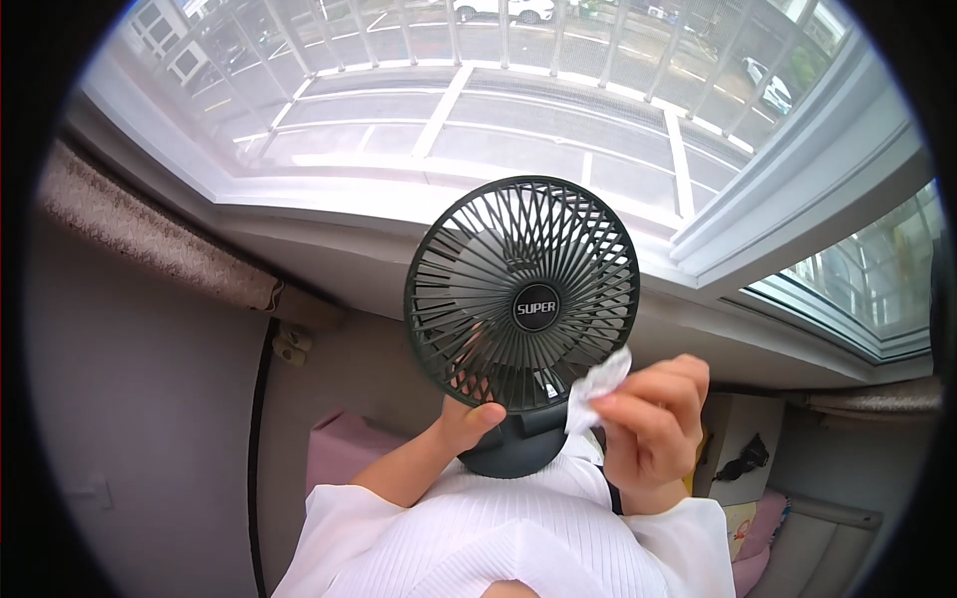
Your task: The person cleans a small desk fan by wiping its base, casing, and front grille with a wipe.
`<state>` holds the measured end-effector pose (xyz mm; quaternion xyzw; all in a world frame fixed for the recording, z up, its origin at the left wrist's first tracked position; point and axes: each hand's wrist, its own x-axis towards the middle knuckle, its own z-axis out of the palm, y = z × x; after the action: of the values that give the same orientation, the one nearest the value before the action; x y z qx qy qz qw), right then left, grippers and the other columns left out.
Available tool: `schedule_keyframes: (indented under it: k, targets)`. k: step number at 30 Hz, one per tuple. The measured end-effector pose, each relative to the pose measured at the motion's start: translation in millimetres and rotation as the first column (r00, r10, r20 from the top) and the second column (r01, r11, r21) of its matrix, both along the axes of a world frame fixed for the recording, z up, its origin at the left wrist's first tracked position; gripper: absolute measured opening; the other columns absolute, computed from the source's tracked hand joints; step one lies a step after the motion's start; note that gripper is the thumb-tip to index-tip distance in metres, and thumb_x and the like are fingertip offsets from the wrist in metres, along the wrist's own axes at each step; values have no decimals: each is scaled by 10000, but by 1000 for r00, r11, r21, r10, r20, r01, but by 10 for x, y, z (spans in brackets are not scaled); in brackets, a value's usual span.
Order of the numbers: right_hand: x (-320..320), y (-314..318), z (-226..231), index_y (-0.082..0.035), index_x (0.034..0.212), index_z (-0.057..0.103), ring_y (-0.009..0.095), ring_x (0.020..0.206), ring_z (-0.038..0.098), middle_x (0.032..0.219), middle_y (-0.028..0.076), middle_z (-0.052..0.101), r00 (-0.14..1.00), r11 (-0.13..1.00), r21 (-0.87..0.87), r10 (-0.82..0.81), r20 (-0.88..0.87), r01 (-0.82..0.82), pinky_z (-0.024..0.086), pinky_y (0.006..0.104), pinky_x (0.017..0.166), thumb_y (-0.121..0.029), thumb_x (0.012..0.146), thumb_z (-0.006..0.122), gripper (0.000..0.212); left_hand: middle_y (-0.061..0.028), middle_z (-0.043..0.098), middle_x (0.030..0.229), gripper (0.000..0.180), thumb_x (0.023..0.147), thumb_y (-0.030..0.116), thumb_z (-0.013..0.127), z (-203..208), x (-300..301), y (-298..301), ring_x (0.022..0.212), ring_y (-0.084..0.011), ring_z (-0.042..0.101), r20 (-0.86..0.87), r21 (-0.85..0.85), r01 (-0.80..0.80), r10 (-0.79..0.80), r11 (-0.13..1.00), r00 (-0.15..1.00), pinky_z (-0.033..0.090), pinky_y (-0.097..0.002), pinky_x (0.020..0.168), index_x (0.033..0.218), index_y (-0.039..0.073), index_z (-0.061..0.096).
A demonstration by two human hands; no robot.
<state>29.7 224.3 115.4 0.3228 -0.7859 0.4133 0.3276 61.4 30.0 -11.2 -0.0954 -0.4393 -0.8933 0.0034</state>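
Note:
A dark green electric fan (588, 259) with a round slatted grille is held upright in front of my chest. My left hand (469, 414) grips it low on the left, thumb in front by the lower rim and fingers behind the grille, partly seen through the slats. The fan's rounded base (513, 453) hangs just above my white ribbed top. Pinched between thumb and fingers of my right hand (658, 419) is a crumpled white tissue (598, 387). The tissue is at the lower right rim of the grille; whether it touches the rim, I cannot tell.
Ahead is a white-framed window (319, 194) with a railing and a street outside. A fluffy beige roll (159, 224) lies along the left sill. A pink covered thing (349, 453) stands lower left, and a pale cabinet (736, 439) lower right.

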Motion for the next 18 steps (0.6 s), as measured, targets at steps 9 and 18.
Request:
schedule_keyframes:
  k: [9,18]
  targets:
    - [60,-437,-262,-101,956,743,119,841,560,1001,-32,645,984,969,214,-90,-155,122,305,331,774,-158,687,701,278,-81,507,1301,841,821,544,718,116,20,-6,1202,-189,476,77,-164,-62,75,985,994,378,-353,1031,1373,-13,412]
    - [-202,-402,-176,-109,975,736,130,813,519,943,-34,630,982,968,187,-146,-121,167,287,333,796,-150,701,675,283,-80,492,1323,878,811,599,706,180,-48,10,1211,-198,480,-16,-251,-57,54,966,998,380,-364,1039,1380,-1,409]
